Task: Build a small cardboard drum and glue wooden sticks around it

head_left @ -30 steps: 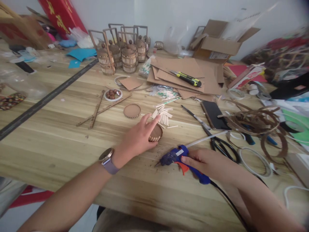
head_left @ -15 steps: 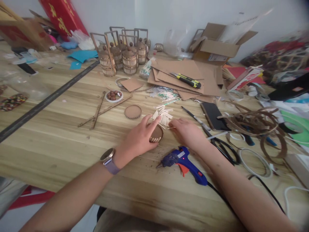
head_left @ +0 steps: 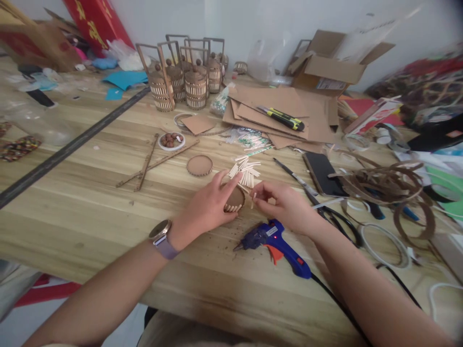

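Note:
My left hand (head_left: 213, 202) is closed around a round cardboard base (head_left: 236, 196) lying on the table, its thumb at the near side and fingers over the far side. Several short pale sticks stand along the near rim of that base. Between the thumb and fingertips of my right hand (head_left: 280, 202) is one short wooden stick (head_left: 253, 198), just right of the base. A loose pile of short sticks (head_left: 247, 172) lies beyond both hands. Nearer to me rests a blue hot glue gun (head_left: 275, 246), its nozzle pointing left. A second cardboard disc (head_left: 199, 165) lies at the left.
Several small lantern-like baskets (head_left: 196, 89) with handles stand at the back. Cardboard sheets (head_left: 267, 103) carry a utility knife (head_left: 282, 118). To the right are a phone (head_left: 323, 173), scissors (head_left: 336, 221) and coiled brown strips (head_left: 379, 178). A bowl of brown beads (head_left: 171, 141) sits left.
My right hand has drawn back slightly from the stick pile and turned, with a stick now upright in its fingertips. My left hand stays on the cardboard base.

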Demonstrator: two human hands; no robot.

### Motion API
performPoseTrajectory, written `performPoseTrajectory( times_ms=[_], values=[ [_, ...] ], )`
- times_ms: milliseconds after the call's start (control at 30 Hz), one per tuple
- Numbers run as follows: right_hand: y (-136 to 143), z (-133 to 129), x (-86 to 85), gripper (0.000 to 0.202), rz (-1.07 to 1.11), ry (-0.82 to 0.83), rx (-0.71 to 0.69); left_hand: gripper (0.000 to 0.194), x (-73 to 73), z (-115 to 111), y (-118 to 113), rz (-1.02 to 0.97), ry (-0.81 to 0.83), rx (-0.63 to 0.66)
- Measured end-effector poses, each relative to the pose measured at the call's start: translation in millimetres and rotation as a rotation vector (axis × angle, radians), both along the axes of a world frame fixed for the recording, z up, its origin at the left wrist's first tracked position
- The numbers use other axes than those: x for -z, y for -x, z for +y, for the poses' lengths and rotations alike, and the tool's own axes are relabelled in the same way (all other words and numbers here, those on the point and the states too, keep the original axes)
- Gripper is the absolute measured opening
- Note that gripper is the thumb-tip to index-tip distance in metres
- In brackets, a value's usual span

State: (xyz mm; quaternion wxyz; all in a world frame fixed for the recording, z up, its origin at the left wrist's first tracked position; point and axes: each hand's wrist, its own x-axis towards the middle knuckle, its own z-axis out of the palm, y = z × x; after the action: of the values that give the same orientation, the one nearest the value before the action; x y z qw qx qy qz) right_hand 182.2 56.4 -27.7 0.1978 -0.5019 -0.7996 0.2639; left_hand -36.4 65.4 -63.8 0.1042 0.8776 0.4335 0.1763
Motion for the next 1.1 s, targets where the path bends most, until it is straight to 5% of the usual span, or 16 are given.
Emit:
performPoseTrajectory(
  times_ms=[333,1100],
  values=[
    [11.5,-7.3,3.9,0.01,0.069,0.133,-0.082,0.093,0.0,0.5,-0.7,0.0,-0.001,-0.002],
    [17.4,-7.2,20.3,0.009,0.02,-0.161,-0.176,0.09,-1.8,0.2,-1.0,-0.004,0.016,0.002]
  ],
)
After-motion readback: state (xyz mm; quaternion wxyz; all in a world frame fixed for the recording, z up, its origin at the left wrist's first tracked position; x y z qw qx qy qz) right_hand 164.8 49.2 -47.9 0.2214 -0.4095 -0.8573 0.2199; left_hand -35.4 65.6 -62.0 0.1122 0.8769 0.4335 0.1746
